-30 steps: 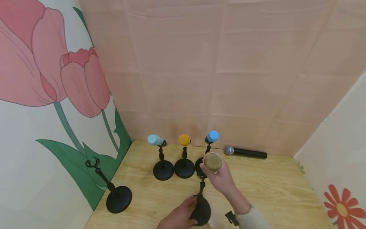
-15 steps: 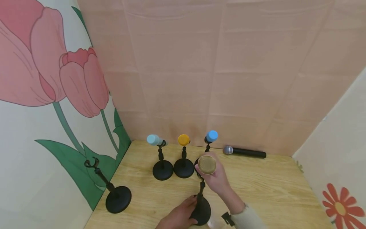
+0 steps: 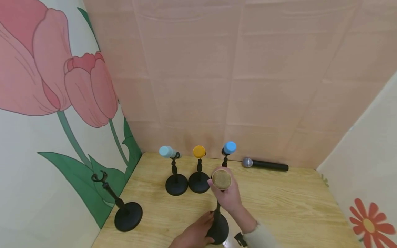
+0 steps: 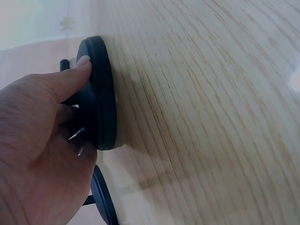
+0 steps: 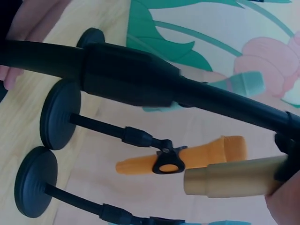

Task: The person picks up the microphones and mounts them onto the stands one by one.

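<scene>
My right hand (image 3: 231,199) grips a gold microphone (image 3: 221,179), its mesh head facing up in the head view. In the right wrist view the gold microphone's body (image 5: 225,179) sits at the black clip atop the nearest microphone stand (image 5: 131,75); the fingers hide most of that clip. My left hand (image 3: 196,231) holds this stand's round base (image 3: 219,230). In the left wrist view the thumb lies on the rim of the base (image 4: 105,93), with fingers curled beside the pole. The base stands on the wooden table (image 4: 201,93).
Behind stand three more microphone stands, bearing a pale teal microphone (image 3: 166,151), an orange microphone (image 3: 199,151) and a blue microphone (image 3: 230,147). A bare stand (image 3: 128,216) is at left. A black microphone (image 3: 266,164) lies at the back right. A small black piece (image 3: 240,239) lies by the right sleeve.
My right hand has moved left and slightly toward me with the gold microphone, now covering the top of the held stand. The left hand has stayed on the base.
</scene>
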Demonstrator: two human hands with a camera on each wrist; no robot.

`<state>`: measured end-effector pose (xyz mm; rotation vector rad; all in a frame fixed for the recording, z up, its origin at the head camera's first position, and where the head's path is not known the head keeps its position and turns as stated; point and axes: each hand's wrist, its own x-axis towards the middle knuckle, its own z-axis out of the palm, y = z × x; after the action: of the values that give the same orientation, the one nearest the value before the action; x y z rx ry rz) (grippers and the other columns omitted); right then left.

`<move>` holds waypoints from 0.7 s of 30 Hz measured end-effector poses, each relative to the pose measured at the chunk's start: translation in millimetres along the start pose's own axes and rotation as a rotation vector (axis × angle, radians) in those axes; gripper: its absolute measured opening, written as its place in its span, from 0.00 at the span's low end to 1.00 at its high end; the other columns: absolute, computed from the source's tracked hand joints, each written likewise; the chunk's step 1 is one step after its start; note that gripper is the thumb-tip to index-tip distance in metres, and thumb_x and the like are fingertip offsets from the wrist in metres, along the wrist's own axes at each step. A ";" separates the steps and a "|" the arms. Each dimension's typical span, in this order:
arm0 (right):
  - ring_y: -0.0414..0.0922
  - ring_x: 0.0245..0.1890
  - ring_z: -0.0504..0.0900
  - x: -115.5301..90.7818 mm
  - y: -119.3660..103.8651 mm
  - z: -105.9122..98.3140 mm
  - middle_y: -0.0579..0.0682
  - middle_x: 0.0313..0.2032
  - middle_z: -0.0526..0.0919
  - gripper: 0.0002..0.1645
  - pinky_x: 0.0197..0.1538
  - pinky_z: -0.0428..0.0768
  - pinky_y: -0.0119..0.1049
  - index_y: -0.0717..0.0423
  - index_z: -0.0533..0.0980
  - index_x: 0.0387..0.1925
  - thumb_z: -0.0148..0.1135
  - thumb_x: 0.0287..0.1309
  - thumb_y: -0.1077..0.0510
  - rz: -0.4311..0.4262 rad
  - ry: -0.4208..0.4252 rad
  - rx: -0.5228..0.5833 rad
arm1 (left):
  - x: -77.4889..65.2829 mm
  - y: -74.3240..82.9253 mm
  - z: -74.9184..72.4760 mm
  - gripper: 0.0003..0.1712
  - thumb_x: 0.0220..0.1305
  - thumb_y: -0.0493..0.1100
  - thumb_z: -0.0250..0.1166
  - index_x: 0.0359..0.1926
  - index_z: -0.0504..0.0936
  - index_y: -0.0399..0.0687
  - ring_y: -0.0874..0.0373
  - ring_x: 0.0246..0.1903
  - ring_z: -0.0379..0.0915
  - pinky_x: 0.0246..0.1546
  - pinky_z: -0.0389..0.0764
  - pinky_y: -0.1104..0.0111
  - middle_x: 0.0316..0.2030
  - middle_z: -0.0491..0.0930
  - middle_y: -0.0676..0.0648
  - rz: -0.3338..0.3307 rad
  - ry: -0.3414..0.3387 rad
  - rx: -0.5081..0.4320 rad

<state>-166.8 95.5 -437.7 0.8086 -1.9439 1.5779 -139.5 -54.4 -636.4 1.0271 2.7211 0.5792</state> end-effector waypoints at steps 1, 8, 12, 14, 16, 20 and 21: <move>0.40 0.35 0.75 -1.0 0.5 1.8 0.50 0.35 0.76 0.24 0.40 0.75 0.32 0.66 0.68 0.45 0.65 0.44 0.74 0.006 0.021 -0.004 | -0.4 0.1 -0.4 0.40 0.61 0.58 0.59 0.70 0.57 0.56 0.54 0.70 0.48 0.63 0.65 0.65 0.70 0.52 0.53 -0.010 -0.008 -0.009; 0.41 0.30 0.77 2.1 8.6 13.1 0.53 0.31 0.78 0.19 0.37 0.76 0.29 0.67 0.73 0.38 0.67 0.39 0.73 -0.159 0.185 0.010 | 2.8 -1.0 1.9 0.43 0.59 0.54 0.64 0.71 0.55 0.51 0.51 0.69 0.49 0.63 0.64 0.66 0.71 0.51 0.50 0.066 0.037 0.017; 0.41 0.29 0.78 4.8 9.0 15.7 0.55 0.28 0.78 0.17 0.37 0.77 0.29 0.67 0.74 0.35 0.67 0.37 0.75 -0.215 0.201 0.064 | 4.3 -2.6 4.2 0.45 0.58 0.54 0.65 0.71 0.54 0.51 0.51 0.69 0.50 0.63 0.64 0.67 0.71 0.52 0.51 0.074 0.035 0.021; 0.40 0.29 0.79 5.1 8.7 16.1 0.55 0.27 0.79 0.16 0.37 0.77 0.28 0.68 0.74 0.33 0.66 0.36 0.77 -0.224 0.204 0.093 | 4.6 -4.0 6.1 0.45 0.58 0.55 0.64 0.71 0.55 0.51 0.51 0.69 0.50 0.63 0.64 0.67 0.71 0.52 0.51 0.083 0.039 0.036; 0.41 0.28 0.79 5.1 8.8 16.5 0.54 0.26 0.79 0.16 0.36 0.78 0.28 0.68 0.74 0.31 0.65 0.35 0.79 -0.235 0.209 0.111 | 4.8 -5.4 8.0 0.45 0.58 0.56 0.64 0.71 0.55 0.51 0.51 0.69 0.50 0.63 0.64 0.67 0.71 0.52 0.51 0.092 0.044 0.043; 0.44 0.24 0.78 3.0 10.3 16.6 0.56 0.23 0.78 0.15 0.32 0.78 0.28 0.69 0.74 0.27 0.63 0.31 0.82 -0.240 0.221 0.113 | 5.0 -7.0 9.8 0.44 0.58 0.56 0.64 0.71 0.55 0.50 0.50 0.69 0.50 0.63 0.64 0.66 0.71 0.52 0.50 0.098 0.041 0.027; 0.44 0.23 0.79 1.8 10.3 16.5 0.56 0.22 0.78 0.15 0.31 0.78 0.28 0.69 0.74 0.26 0.62 0.30 0.82 -0.223 0.224 0.113 | 5.0 -7.0 9.9 0.44 0.58 0.56 0.64 0.71 0.55 0.50 0.50 0.69 0.50 0.63 0.64 0.66 0.71 0.52 0.50 0.096 0.037 0.020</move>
<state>-175.6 80.6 -446.7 0.8243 -1.5633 1.5788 -144.5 -52.9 -648.5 1.1683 2.7274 0.5930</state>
